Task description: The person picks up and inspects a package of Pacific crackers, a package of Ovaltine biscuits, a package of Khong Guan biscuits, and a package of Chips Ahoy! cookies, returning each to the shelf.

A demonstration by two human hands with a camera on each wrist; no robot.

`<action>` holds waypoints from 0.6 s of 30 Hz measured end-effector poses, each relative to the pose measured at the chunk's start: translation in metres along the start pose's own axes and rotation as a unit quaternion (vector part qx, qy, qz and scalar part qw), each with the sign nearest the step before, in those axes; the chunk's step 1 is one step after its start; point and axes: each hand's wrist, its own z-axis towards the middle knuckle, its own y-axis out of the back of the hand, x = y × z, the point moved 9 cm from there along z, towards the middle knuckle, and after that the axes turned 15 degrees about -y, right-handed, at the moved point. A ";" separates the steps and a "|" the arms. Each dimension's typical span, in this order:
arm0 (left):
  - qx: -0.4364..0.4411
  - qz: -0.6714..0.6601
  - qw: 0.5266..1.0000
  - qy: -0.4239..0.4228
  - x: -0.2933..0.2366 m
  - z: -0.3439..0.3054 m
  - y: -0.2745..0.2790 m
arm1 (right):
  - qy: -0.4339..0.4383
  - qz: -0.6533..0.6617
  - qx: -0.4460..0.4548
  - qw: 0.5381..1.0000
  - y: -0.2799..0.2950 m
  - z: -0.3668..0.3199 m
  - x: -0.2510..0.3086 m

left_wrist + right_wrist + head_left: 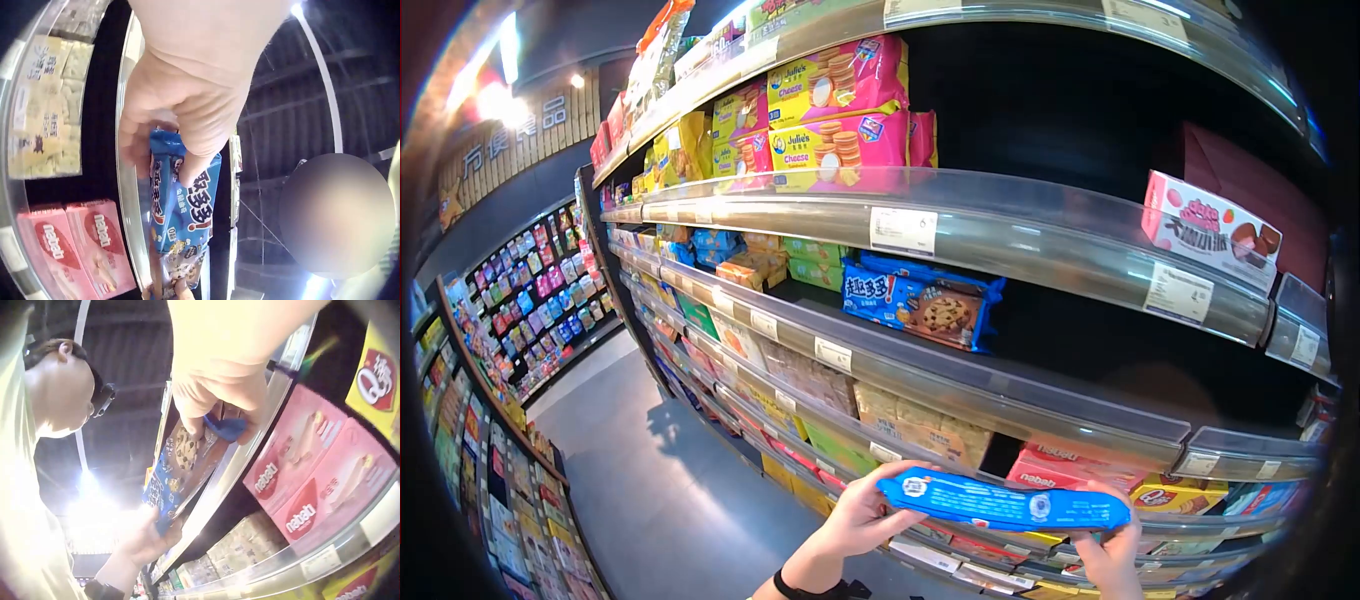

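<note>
A long blue cookie packet [1005,503] is held level between both hands in the head view, its printed narrow side facing up. The left hand [865,515] pinches its left end, thumb in front. At the other end the right hand [1112,545] grips the packet. In the left wrist view the left hand [190,94] holds the blue end of the packet [184,206]. The right wrist view has the right hand [222,394] gripping the opposite end of the packet [181,462], where a cookie picture shows. A similar blue packet [920,302] lies on the shelf behind.
Shelves hold yellow and pink cheese biscuit packs [840,150], a pink and white box [1215,228] and red wafer boxes [1065,472]. Clear plastic guards [1040,390] edge the shelves. An aisle floor [615,430] runs to the left, with another stocked shelf [485,480] beyond.
</note>
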 end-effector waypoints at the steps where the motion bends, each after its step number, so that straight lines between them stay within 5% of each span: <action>1: -0.025 0.004 1.000 0.006 -0.001 0.002 0.012 | 0.027 -0.039 0.004 0.999 -0.012 0.005 0.013; 3: -0.054 0.008 0.998 0.013 -0.002 0.003 0.031 | 0.083 -0.110 0.007 0.990 -0.029 0.015 0.042; 5: -0.024 0.281 0.954 -0.106 -0.028 0.011 0.043 | 0.149 -0.164 0.029 0.975 -0.046 0.021 0.062; 8: -0.098 0.265 0.957 -0.067 -0.029 0.008 0.053 | 0.207 -0.183 0.028 0.961 -0.056 0.028 0.077; 18: -0.134 0.201 0.965 -0.098 -0.047 0.035 0.088 | 0.244 -0.139 0.047 0.959 -0.078 0.055 0.085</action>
